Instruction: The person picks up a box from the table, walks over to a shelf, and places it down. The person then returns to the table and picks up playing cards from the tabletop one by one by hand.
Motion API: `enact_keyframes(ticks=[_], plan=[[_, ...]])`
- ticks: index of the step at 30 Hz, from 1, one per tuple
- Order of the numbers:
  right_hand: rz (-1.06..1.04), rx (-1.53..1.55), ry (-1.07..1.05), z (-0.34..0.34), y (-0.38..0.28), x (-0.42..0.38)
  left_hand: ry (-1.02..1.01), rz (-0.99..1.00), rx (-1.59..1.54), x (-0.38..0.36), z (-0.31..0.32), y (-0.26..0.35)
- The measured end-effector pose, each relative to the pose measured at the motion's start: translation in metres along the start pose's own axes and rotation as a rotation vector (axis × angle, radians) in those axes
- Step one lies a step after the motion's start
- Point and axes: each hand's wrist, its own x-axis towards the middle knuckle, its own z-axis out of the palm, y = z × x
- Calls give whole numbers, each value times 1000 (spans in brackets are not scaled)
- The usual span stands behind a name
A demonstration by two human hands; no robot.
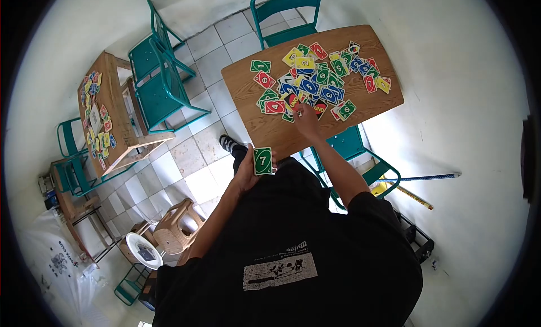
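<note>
A green 7 card point(262, 161) faces up in my left hand point(248, 168), whose fingers are wrapped round it beside the near edge of the wooden table point(270, 136). Whether more cards lie beneath it is hidden. My right hand point(306, 119) is over the near side of the scattered pile, its fingers drawn together at a card with a red UNO oval point(292, 100). Another UNO card back point(319, 108) lies just right of those fingers. Around them spread red, blue, green and yellow cards, among them a red 4 point(275, 107) and a green card point(347, 109).
Green metal chairs stand beyond the table point(286, 17) and at its near right side point(346, 144). On the left is a second wooden table point(121, 124) with more cards, with green chairs point(160, 96) beside it. A wicker stool point(177, 228) and a white round fan point(144, 250) are at lower left.
</note>
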Motion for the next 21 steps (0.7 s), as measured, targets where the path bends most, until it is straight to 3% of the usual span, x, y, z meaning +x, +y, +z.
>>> enact_keyframes(ticks=[2, 5, 21], plan=[[-30, -108, 18, 3, 3, 12, 12, 4, 8, -1, 0, 5], [104, -246, -55, 8, 3, 22, 32, 3, 29, -4, 0, 12], [273, -398, -77, 17, -8, 41, 47, -54, -4, -5, -14, 18]])
